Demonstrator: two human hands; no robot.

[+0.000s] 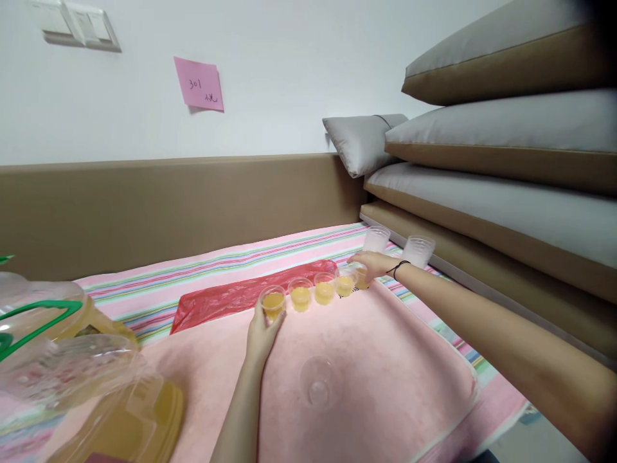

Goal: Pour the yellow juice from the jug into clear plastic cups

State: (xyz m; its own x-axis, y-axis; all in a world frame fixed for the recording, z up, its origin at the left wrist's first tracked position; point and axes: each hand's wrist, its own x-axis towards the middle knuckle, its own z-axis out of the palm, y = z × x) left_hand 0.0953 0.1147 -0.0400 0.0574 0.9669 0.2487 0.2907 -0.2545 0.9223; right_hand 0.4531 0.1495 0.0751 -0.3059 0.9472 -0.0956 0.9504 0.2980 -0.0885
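Clear plastic cups with yellow liquid stand in a slanting row on a pink mat (385,360). My left hand (263,331) is wrapped round the leftmost cup (273,301). To its right stand a second cup (301,297), a third cup (324,290) and a fourth cup (345,285), close together. My right hand (373,263), with a dark cord at the wrist, curls round the cup (361,278) at the right end and partly hides it. A clear cup (319,384) without yellow liquid sits nearer to me on the mat.
Behind the row lies a red plastic bag (241,290). Two stacks of clear cups, a left stack (376,238) and a right stack (418,251), stand beyond my right hand. Large jugs of yellow liquid (120,418) crowd the left. Stacked cushions (506,141) rise at the right.
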